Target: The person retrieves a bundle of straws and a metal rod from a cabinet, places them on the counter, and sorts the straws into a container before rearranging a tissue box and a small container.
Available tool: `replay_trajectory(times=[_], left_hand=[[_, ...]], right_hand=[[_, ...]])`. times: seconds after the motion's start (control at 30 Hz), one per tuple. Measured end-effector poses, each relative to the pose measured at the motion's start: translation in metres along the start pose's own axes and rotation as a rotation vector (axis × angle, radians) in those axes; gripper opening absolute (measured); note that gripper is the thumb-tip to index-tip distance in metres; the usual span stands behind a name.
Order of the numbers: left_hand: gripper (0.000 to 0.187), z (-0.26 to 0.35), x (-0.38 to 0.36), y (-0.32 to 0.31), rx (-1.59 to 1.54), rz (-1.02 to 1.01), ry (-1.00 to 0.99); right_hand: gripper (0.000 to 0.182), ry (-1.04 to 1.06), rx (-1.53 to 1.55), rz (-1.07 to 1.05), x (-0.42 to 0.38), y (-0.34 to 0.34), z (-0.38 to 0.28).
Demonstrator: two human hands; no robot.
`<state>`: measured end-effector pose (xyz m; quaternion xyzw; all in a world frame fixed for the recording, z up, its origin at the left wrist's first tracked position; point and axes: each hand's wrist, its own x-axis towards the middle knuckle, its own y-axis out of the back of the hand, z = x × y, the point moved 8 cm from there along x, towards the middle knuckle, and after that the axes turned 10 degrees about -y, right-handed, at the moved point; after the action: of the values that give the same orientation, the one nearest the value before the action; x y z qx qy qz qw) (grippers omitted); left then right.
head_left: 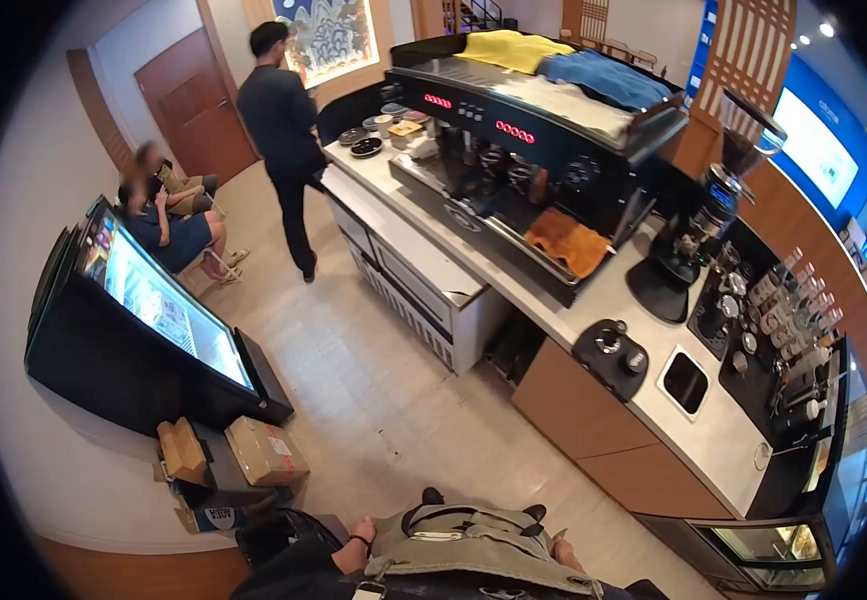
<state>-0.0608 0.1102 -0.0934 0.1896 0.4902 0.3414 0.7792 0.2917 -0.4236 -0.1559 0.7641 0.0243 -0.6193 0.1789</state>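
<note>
Both hands sit low at the person's own waist, none on the counter. The left hand (362,528), dark band at the wrist, rests at the edge of the khaki apron (474,545), touching or just beside it. Fingers look curled, but I cannot tell if they grip the fabric. The right hand (564,550) is barely in view at the apron's other edge, mostly hidden, so whether it is spread or closed cannot be told either. The apron is on the body, hanging in front, at the very bottom of the view.

By the look of it no counter work is under way. The espresso machine (514,130) stands well apart from the hands, with an orange cloth (571,243) on its drip tray and a yellow towel (514,48) and a blue towel (604,78) on top. The grinder (699,220) is just beside it on the white counter (714,440), and a round black device (611,355) sits nearer the person; nothing there is held or touched.

A co-worker (284,130) in dark clothes stands at the far end of the counter, and a seated person (169,225) is by the wall. A kiosk screen (164,305) and cardboard boxes (266,450) are on the left — all well apart from the hands.
</note>
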Motion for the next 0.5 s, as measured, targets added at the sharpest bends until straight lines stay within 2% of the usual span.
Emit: replay_trajectory(times=[0.07, 0.13, 0.2, 0.23, 0.3, 0.33, 0.43, 0.47, 0.5], left_hand=[[0.043, -0.030, 0.027, 0.010, 0.071, 0.111, -0.031], [0.055, -0.068, 0.035, 0.040, -0.081, 0.061, 0.028], [0.063, -0.077, 0.042, 0.058, -0.167, 0.006, 0.028], [0.061, -0.078, 0.047, 0.067, -0.177, -0.030, 0.007], [0.057, -0.072, 0.051, 0.066, -0.204, -0.117, -0.042], [0.052, -0.055, 0.029, 0.079, -0.416, -0.043, 0.228], [0.055, -0.074, 0.078, 0.080, -0.113, 0.117, 0.071], [0.054, -0.062, 0.087, 0.085, -0.038, 0.066, 0.085], [0.052, -0.045, 0.100, 0.084, -0.084, -0.009, 0.056]], right_hand=[[0.055, 0.043, -0.057, 0.022, -0.025, -0.042, -0.021], [0.063, 0.040, -0.124, 0.026, -0.055, -0.090, -0.041], [0.067, 0.050, -0.098, 0.107, -0.083, -0.122, -0.062], [0.069, 0.060, -0.077, 0.149, -0.092, -0.136, -0.069], [0.063, 0.119, -0.056, 0.112, -0.083, -0.162, -0.086], [0.061, 0.145, -0.051, 0.104, -0.072, -0.165, -0.091], [0.048, 0.253, -0.377, 0.131, -0.091, -0.182, -0.125], [0.043, 0.285, -0.371, 0.242, -0.082, -0.181, -0.132], [0.040, 0.297, -0.397, 0.225, -0.080, -0.185, -0.138]])
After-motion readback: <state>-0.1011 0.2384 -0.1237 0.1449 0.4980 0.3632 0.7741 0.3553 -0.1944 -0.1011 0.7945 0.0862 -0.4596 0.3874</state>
